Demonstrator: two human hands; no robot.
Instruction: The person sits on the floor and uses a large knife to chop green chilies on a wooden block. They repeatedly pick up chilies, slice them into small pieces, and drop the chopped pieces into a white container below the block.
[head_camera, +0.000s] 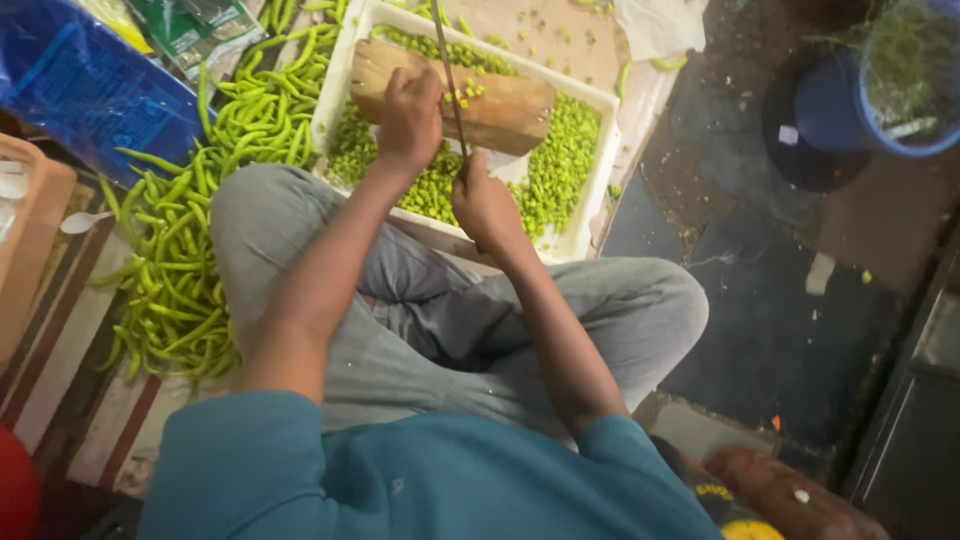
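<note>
I sit cross-legged on the floor over a white tray (590, 225) filled with chopped green pieces. A wooden block (505, 110) lies across the tray. My left hand (410, 120) presses down on the block, fingers curled over something green that I cannot make out. My right hand (485, 205) is closed around the handle of a long knife (447, 75), whose blade stands over the block beside my left hand. A heap of whole green chillies (180, 260) lies on the floor to my left.
A blue bag (90, 85) lies at the top left, with a white spoon (80, 222) below it. A blue bucket (880, 90) with green scraps stands at the top right on the dark floor. Chopped bits are scattered beyond the tray.
</note>
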